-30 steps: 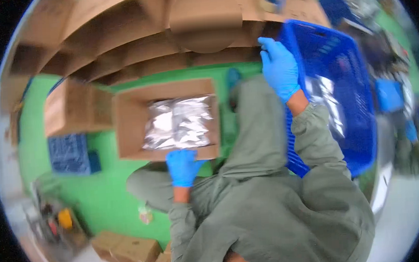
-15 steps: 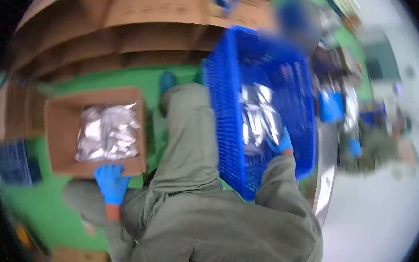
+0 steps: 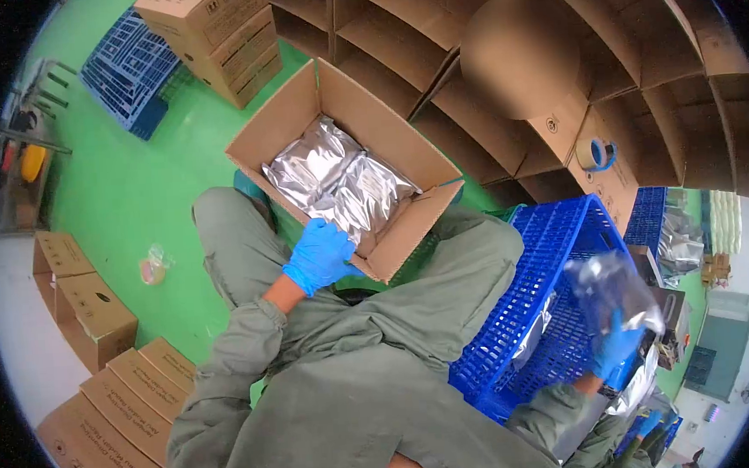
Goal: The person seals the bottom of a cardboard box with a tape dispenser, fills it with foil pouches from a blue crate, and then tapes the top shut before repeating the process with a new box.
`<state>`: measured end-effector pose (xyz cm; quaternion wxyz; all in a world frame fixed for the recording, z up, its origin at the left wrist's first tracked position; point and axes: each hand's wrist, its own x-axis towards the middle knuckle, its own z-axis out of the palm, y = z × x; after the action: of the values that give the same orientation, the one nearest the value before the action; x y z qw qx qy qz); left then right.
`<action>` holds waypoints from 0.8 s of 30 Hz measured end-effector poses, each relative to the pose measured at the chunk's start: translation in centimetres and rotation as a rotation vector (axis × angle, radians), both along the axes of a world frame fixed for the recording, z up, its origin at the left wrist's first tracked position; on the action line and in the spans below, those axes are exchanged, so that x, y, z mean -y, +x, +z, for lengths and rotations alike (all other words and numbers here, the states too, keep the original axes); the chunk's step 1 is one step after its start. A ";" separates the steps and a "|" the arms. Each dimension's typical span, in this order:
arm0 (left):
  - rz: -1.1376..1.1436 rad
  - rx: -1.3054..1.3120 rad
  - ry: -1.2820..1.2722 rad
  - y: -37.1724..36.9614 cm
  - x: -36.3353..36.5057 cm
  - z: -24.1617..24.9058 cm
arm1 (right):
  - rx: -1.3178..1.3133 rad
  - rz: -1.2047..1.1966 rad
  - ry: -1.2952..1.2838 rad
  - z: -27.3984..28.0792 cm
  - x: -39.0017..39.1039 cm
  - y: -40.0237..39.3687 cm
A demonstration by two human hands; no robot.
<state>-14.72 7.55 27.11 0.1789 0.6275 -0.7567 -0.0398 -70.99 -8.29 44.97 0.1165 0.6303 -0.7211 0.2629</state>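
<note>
My left hand [image 3: 319,256], in a blue glove, grips the near edge of an open cardboard box [image 3: 425,218]. Silver foil packs [image 3: 363,187] lie side by side inside that box. On the right, my right hand [image 3: 618,344], also gloved in blue, holds a shiny silver foil pack [image 3: 616,292] over the blue plastic crate [image 3: 515,290]. The pack and that hand are blurred by motion. Another silver pack [image 3: 535,331] shows through and inside the crate.
Open cardboard boxes [image 3: 479,125] stand in rows ahead. Tape [image 3: 593,154] sits on a carton. Stacked cartons [image 3: 221,46] and a blue pallet [image 3: 129,69] are at upper left, more cartons [image 3: 132,403] at lower left. A co-worker's gloved hand [image 3: 650,423] shows at lower right.
The view has turned, shifting the box towards the middle and the crate to the lower right. My right hand has lifted a silver pack up from inside the crate. My left hand stays on the box edge.
</note>
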 end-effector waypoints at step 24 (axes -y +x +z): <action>0.036 -0.282 -0.218 -0.5 1.1 -1.5 | 0.488 1.417 0.435 -13.6 -4.0 45.5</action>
<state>-15.18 6.46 25.62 0.3510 0.6061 -0.7125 -0.0418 -25.50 -4.30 31.37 -0.3676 0.8736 -0.1870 0.2584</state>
